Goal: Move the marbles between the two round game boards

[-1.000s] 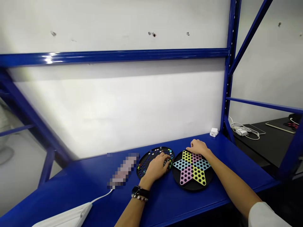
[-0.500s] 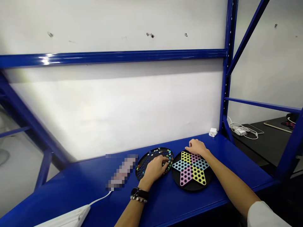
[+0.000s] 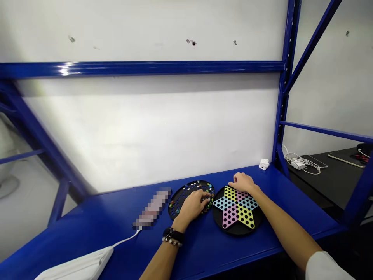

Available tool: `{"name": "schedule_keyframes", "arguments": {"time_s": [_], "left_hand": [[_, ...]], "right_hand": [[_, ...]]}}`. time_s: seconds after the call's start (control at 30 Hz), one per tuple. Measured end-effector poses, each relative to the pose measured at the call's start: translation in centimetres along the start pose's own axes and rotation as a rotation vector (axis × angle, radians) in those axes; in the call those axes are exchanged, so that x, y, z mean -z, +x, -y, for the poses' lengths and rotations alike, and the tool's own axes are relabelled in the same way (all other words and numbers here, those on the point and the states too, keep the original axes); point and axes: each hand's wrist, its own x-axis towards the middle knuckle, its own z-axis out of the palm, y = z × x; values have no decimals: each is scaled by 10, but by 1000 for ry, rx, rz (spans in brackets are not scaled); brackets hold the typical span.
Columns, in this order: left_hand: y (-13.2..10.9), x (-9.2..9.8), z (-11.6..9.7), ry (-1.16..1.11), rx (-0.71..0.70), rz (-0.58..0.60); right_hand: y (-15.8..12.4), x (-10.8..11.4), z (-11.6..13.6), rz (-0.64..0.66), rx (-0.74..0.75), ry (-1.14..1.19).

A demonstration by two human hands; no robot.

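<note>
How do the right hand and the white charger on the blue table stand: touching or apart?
Apart. The head view shows a strip of blue tabletop between the right hand and the white charger, farther right and back.

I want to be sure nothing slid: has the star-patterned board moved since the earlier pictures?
No: judged against the blue upright post, the star-patterned board shows no visible shift in any direction.

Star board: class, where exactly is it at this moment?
In the head view, the star board lies right of centre on the blue table, just right of the marble tray, with the right hand at its far edge.
</note>
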Motion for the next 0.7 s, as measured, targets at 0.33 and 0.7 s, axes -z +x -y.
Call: {"name": "schedule_keyframes", "arguments": {"time_s": [0.33,0.7], "left_hand": [[-2,3,-21,156,-53,35],[5,2,-19,-53,-67,-210]], "right_hand": [[2,-4,0,13,2,-14],[2,-6,1,11,12,-14]]}}
